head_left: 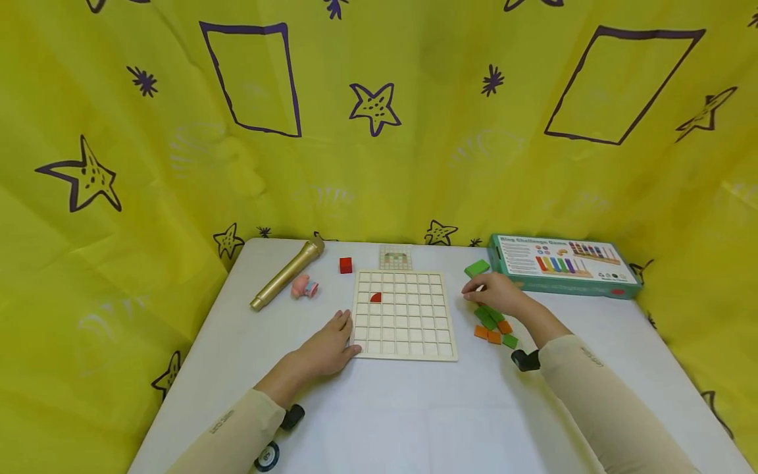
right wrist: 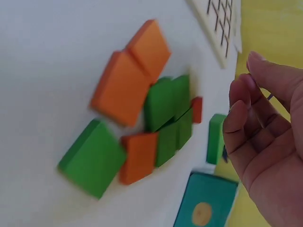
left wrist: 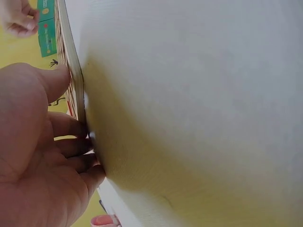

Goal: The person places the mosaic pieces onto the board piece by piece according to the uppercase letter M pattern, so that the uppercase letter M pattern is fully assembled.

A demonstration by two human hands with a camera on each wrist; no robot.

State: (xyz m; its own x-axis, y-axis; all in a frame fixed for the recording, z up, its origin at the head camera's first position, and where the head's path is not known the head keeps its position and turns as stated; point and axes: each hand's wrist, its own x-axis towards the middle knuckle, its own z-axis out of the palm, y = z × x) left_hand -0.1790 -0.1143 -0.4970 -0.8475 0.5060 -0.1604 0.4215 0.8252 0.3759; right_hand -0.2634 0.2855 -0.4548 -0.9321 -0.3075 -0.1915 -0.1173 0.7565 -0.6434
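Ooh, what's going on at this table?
A person's left hand rests against the left edge of a gridded board, which holds one red piece. The right hand is beside loose green tiles and orange tiles; I can't tell whether anything is in its grip. A small patterned card lies just beyond the board.

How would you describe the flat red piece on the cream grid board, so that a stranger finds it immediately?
On the white table, find the square cream grid board touched by the person's left hand. Toward its far left corner lies the flat red quarter-circle piece. Its curved edge sets it apart from the solid red cube lying outside the board.
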